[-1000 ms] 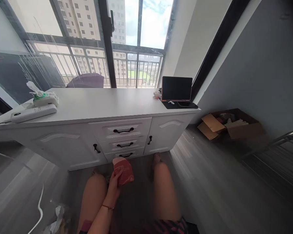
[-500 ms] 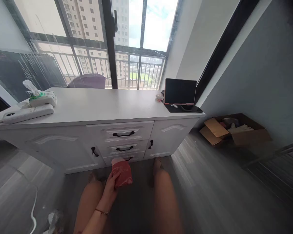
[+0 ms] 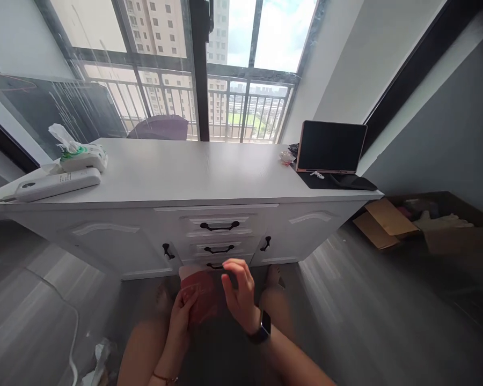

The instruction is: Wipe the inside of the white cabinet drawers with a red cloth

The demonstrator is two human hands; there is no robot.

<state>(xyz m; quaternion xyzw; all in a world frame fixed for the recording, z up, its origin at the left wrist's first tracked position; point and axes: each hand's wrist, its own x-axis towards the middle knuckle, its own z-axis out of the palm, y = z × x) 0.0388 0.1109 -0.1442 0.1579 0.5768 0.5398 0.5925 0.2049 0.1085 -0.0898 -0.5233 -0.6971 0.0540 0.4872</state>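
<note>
Low in front of the cabinet, my left hand pinches the left edge of a flat red plastic packet with a paler upper end. What the packet holds cannot be made out. Just right of it, my right hand is raised with fingers bent and thumb apart, holding nothing. A dark watch is on that wrist. Both hands are above my legs, close to the bottom drawer handle.
A white cabinet spans the view. On its top are a tissue pack and a white power strip at left, and a dark screen at right. An open cardboard box stands on the floor. A white cable runs across the floor.
My right hand has come into view beside the red packet. My left hand still grips the packet. The camera has turned slightly, shifting the cabinet.
</note>
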